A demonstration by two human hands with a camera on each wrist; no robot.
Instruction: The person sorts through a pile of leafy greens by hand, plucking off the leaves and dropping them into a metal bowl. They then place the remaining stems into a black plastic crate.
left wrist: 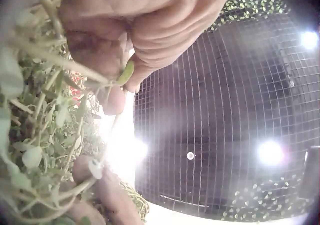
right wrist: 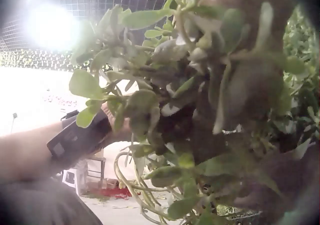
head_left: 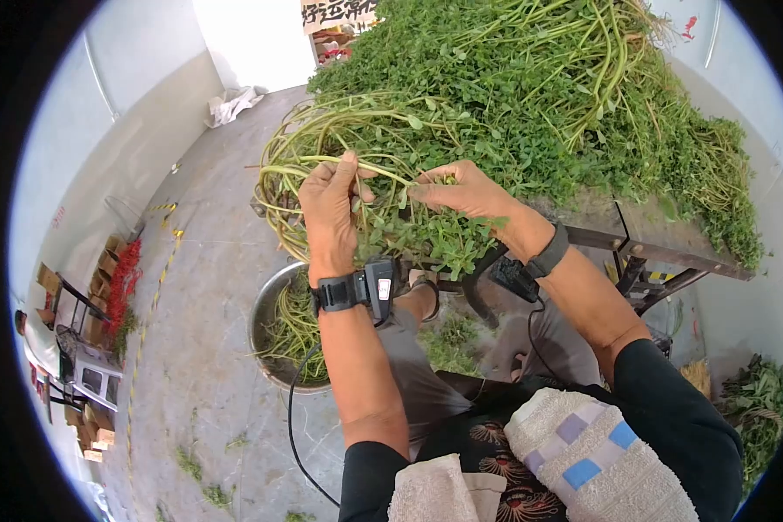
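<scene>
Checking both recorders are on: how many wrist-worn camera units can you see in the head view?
2: one on the left wrist beneath the left hand, one on the right wrist beside the right hand.

This is looking like a rough produce-sorting space, a shed or market backroom rather than a home kitchen. A huge heap of leafy greens [head_left: 565,96] is lying piled on a worn table [head_left: 661,239] with metal legs, and a metal basin [head_left: 265,335] of stems is sitting on the bare concrete floor [head_left: 200,261]. Stacked cartons [head_left: 104,261] are standing along the wall, and wire mesh [left wrist: 225,109] is showing overhead.
</scene>
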